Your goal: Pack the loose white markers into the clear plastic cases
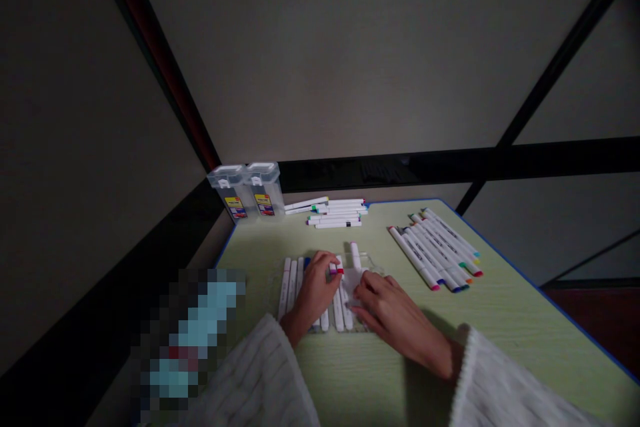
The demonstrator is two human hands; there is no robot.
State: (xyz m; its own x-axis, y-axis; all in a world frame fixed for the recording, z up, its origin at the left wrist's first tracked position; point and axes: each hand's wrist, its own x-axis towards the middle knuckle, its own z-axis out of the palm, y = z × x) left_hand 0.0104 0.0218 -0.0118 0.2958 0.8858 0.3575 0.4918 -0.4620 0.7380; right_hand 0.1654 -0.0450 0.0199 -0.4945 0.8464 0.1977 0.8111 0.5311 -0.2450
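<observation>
White markers (284,288) lie side by side in a clear plastic tray (367,328) in front of me. My left hand (319,280) is over the middle of the row, its fingers bent and closed at a marker with a red cap band (340,269). It covers part of several markers. At the tray's right side, my right hand (387,303) has its fingers curled together against a small white piece (354,283), whose kind I cannot make out. Just beyond it, a marker with a pinkish end (355,255) sticks out past the tray's far edge.
Two clear lidded boxes (264,197) with yellow labels stand at the back left. A loose pile of white markers (340,211) lies beside them. More markers with coloured ends (435,247) are spread at the right. Walls rise behind the green table (500,340). A blurred patch (200,327) covers the left.
</observation>
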